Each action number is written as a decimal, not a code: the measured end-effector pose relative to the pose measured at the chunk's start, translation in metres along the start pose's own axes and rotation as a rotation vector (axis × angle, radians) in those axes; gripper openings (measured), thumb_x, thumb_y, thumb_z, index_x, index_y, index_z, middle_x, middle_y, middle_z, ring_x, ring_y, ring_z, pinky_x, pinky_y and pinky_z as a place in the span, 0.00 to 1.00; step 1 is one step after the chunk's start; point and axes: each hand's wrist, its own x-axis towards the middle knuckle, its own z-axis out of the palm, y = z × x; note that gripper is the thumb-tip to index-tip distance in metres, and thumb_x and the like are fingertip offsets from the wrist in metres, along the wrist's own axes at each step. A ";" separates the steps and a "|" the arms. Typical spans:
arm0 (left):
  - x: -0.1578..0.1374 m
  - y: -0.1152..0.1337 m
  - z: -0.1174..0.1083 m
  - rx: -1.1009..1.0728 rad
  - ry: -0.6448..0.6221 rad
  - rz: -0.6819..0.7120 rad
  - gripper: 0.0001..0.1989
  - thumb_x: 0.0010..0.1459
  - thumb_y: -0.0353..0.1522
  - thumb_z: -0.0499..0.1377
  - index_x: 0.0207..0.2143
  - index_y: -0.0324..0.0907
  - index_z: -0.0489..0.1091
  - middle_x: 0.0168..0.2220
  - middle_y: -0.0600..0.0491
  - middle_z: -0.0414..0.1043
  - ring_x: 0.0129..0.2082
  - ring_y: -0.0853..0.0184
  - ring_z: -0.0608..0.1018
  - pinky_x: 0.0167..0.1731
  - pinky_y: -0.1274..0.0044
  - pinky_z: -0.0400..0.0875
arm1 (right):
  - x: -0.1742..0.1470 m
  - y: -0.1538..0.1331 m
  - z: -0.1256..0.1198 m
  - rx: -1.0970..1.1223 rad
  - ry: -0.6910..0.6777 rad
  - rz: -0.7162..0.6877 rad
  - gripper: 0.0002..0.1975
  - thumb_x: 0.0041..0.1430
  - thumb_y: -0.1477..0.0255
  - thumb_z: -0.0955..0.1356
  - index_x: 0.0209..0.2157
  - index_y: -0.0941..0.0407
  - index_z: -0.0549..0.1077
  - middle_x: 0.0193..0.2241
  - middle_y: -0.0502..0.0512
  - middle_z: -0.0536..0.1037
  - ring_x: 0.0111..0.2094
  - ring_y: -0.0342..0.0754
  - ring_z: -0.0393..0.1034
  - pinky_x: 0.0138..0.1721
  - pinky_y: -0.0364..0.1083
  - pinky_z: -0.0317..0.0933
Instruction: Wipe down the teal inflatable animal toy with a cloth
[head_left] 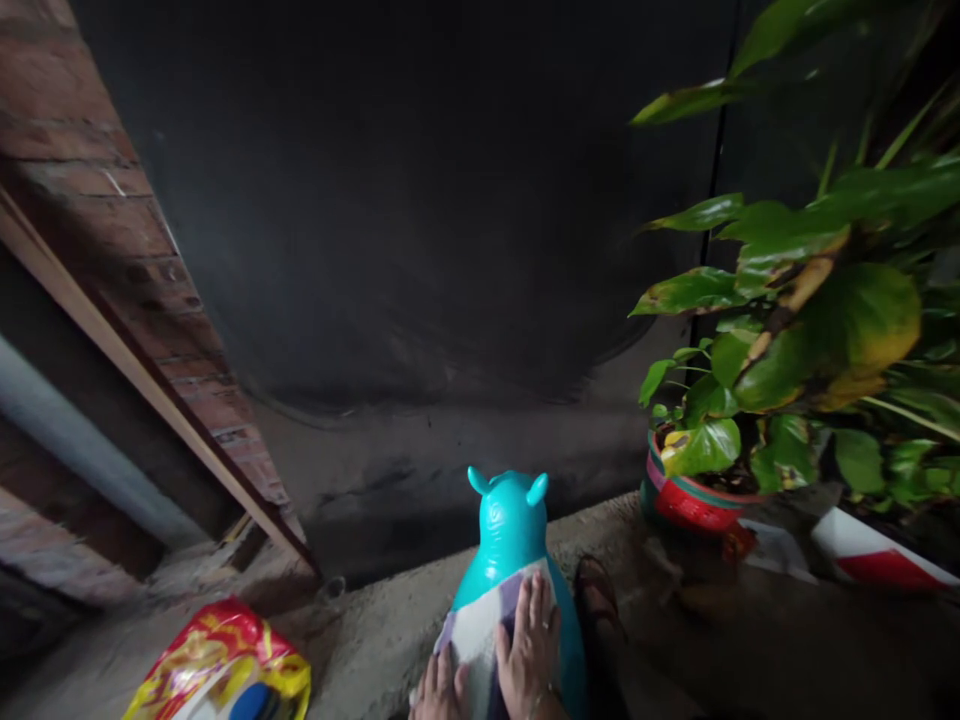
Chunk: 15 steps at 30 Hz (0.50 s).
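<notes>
A shiny turquoise animal-shaped toy (512, 520) with two small ears or horns, which looks like an inflatable hopper, stands at the bottom centre. Over its back lies a white and purple cloth (480, 625). My right hand (529, 645) rests flat on the cloth, fingers stretched out towards the toy's head. Lower and to the left, my left hand (439, 688) also presses on the cloth with its fingers extended, partly cut off by the frame's bottom edge. The rear of the toy is out of view.
A dark panel (420, 220) rises right in front. Brick wall (172, 270) and a wooden post (161, 390) border the left. A red and yellow bag (225, 650) lies on the floor. At right are a leafy plant (817, 320) in a red pot (697, 505) and a sandalled foot (600, 592).
</notes>
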 end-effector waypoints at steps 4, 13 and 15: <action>0.014 0.025 -0.022 -0.046 -0.048 0.008 0.28 0.65 0.35 0.39 0.65 0.37 0.53 0.67 0.45 0.58 0.66 0.64 0.61 0.64 0.72 0.56 | 0.027 0.001 -0.006 -0.012 -0.006 -0.061 0.38 0.65 0.64 0.57 0.68 0.67 0.38 0.69 0.67 0.38 0.69 0.58 0.29 0.65 0.60 0.45; 0.016 0.024 -0.011 -0.025 -0.070 0.037 0.29 0.65 0.34 0.38 0.65 0.34 0.51 0.68 0.44 0.54 0.67 0.63 0.59 0.65 0.71 0.54 | 0.018 0.014 0.009 0.017 -0.006 -0.109 0.39 0.67 0.58 0.58 0.68 0.65 0.37 0.69 0.67 0.38 0.69 0.60 0.30 0.65 0.61 0.45; 0.015 0.023 -0.001 0.020 -0.022 0.041 0.28 0.64 0.33 0.38 0.65 0.35 0.53 0.67 0.44 0.57 0.66 0.63 0.61 0.64 0.71 0.58 | 0.015 0.019 0.012 0.038 0.008 -0.098 0.38 0.66 0.57 0.58 0.68 0.66 0.43 0.69 0.68 0.41 0.69 0.61 0.32 0.65 0.61 0.46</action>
